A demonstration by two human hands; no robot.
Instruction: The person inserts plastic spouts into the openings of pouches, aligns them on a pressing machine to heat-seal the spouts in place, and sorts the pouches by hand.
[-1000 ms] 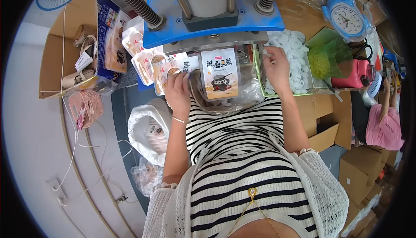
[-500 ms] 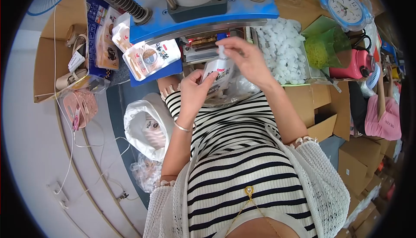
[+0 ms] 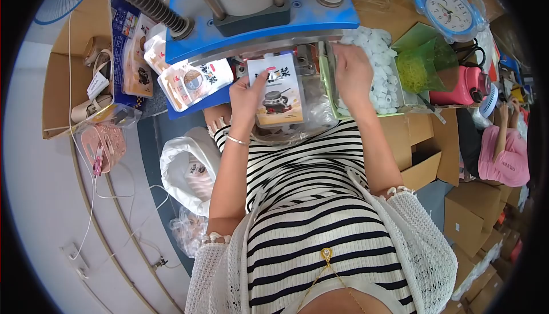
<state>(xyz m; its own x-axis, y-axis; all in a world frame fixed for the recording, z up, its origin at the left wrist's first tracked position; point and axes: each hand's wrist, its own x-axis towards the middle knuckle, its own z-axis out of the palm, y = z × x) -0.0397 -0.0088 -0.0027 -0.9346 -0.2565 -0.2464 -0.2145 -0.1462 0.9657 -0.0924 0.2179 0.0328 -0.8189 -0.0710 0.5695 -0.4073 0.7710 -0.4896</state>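
Observation:
My left hand [image 3: 247, 101] is closed on the left edge of a flat printed pouch [image 3: 281, 105], thumb on its front. The pouch is white on top and yellowish below, with a dark pot picture. It is held in front of the press, over clear plastic bags [image 3: 320, 111]. My right hand [image 3: 353, 77] is at the left edge of a heap of white plastic spouts [image 3: 380, 68], back of the hand up. Its fingertips point away from me and are partly hidden, so I cannot make out whether they hold a spout.
A blue press [image 3: 263, 37] stands directly ahead. More printed pouches [image 3: 197, 82] lie on its left. A white sack [image 3: 183, 180] holds pouches below. To the right are a green container [image 3: 426, 62], a pink bottle [image 3: 457, 88] and a blue clock [image 3: 449, 11]. Another person in a pink top [image 3: 503, 154] sits far right.
My right hand has moved right, from a spout at the press to the spout heap. The pouch in my left hand now faces me flat, its picture in full view.

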